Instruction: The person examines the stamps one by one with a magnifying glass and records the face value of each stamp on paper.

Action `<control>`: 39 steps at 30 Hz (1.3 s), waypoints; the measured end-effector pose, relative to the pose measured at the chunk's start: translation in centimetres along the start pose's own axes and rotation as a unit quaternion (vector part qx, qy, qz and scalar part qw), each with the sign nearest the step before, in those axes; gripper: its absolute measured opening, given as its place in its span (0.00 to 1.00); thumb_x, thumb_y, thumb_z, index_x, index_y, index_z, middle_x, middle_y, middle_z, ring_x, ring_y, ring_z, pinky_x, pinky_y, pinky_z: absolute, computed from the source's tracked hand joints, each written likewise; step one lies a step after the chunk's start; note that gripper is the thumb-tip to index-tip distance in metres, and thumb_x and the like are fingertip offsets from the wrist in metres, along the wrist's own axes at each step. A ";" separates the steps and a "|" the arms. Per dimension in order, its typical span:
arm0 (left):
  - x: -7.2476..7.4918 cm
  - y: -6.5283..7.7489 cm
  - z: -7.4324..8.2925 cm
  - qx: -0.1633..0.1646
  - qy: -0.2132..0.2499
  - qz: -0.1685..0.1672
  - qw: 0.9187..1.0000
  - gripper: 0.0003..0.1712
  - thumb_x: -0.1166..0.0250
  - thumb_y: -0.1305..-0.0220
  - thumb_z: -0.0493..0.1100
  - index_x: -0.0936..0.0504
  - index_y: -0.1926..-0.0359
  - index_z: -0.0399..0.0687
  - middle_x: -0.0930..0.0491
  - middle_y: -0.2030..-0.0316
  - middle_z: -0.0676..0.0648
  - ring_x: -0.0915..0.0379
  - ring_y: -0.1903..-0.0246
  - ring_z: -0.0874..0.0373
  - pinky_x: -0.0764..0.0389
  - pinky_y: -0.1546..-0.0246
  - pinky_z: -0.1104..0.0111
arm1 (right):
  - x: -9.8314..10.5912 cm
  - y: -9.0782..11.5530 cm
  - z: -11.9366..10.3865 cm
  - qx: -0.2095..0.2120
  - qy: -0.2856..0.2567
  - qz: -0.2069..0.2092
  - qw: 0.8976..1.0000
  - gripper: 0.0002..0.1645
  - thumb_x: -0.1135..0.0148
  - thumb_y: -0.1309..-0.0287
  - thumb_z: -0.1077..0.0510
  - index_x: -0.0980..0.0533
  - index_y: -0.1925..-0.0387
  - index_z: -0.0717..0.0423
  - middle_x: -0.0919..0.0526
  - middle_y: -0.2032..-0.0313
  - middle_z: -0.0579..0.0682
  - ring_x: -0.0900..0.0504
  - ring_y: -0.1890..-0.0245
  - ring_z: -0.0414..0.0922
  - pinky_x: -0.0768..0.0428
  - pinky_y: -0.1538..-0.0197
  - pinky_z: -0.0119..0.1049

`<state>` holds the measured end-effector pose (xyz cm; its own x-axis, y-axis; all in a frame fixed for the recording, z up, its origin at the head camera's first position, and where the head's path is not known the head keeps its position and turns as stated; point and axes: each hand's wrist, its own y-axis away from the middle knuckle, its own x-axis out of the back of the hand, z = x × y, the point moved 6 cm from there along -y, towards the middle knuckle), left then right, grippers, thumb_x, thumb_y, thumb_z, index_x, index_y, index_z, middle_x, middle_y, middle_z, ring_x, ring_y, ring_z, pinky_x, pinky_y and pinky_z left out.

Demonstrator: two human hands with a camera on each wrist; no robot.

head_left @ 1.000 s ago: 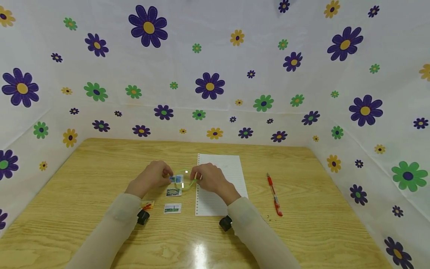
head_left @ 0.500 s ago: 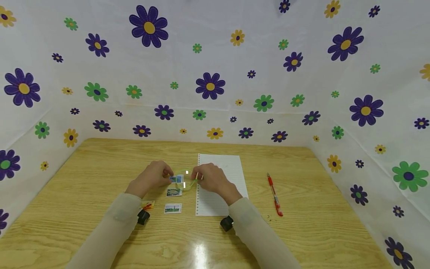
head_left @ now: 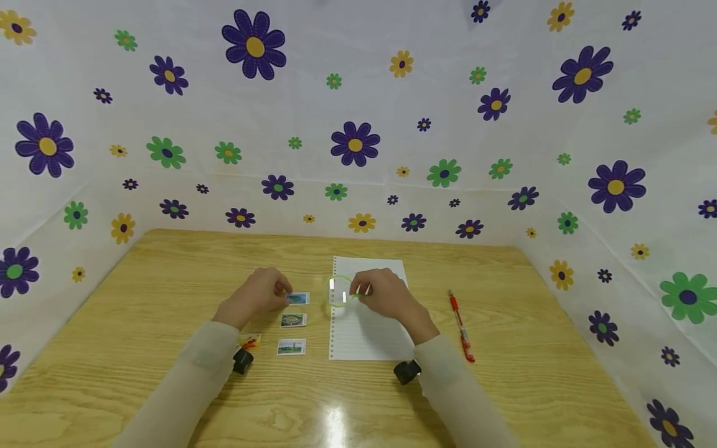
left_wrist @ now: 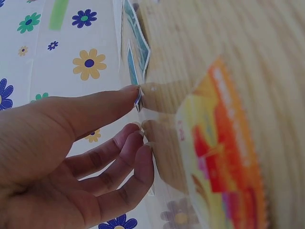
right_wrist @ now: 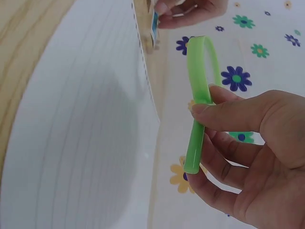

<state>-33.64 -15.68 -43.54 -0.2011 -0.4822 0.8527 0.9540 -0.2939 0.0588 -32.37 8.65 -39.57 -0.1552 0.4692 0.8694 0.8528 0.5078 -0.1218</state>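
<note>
Pinched in my right hand (head_left: 386, 292) is the short green handle of a magnifying glass (right_wrist: 196, 71); its clear round lens stands over the left edge of the lined paper (head_left: 366, 336). My left hand (head_left: 259, 291) has its thumb and fingertips at the left edge of a blue picture stamp (head_left: 299, 298), gripping that edge near the table. In the left wrist view the thumb covers part of the stamp. Two more stamps lie below it in a column: one with an oval stadium-like picture (head_left: 294, 320), one with a green landscape (head_left: 291, 347).
A red and yellow stamp (head_left: 251, 341) lies beside the left wrist, partly behind its black camera (head_left: 243, 361). To the right of the paper rests a red pen (head_left: 462, 326). Flower-patterned white sheets (head_left: 302, 112) border the wooden table (head_left: 185, 261) at the back and sides.
My right hand has moved to the right with the magnifying glass, whose lens has left the blue stamp and now overlaps the paper's edge. The left hand has stayed at the stamp.
</note>
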 end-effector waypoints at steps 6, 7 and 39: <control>0.1 -0.1 0.2 0.001 -0.004 0.004 1.000 0.10 0.27 0.38 0.36 0.10 0.55 0.42 0.13 0.55 0.42 0.20 0.55 0.49 0.18 0.46 0.50 | 1.6 0.9 1.3 -0.010 0.005 0.013 1.000 0.10 0.31 0.42 0.69 0.14 0.65 0.50 0.13 0.69 0.48 0.21 0.69 0.41 0.21 0.62 0.35; 0.0 -0.2 0.1 0.003 -0.004 0.004 1.000 0.10 0.26 0.38 0.36 0.10 0.55 0.42 0.13 0.55 0.42 0.20 0.54 0.49 0.18 0.46 0.50 | 1.8 1.1 1.4 -0.013 0.005 0.013 1.000 0.10 0.31 0.42 0.69 0.14 0.65 0.50 0.13 0.69 0.48 0.22 0.69 0.41 0.21 0.62 0.35; -0.1 0.0 0.4 -0.003 0.004 0.006 1.000 0.10 0.27 0.37 0.36 0.10 0.54 0.41 0.13 0.54 0.40 0.18 0.53 0.47 0.18 0.44 0.49 | 6.4 5.8 9.1 -0.087 -0.004 0.038 0.995 0.07 0.32 0.40 0.68 0.15 0.59 0.59 0.13 0.64 0.54 0.21 0.65 0.46 0.22 0.58 0.38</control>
<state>-33.49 -15.33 -43.44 -0.1909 -0.4926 0.8491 0.9551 -0.2928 0.0449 -32.91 21.15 -39.10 -0.0899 0.5070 0.8573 0.9357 0.3378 -0.1016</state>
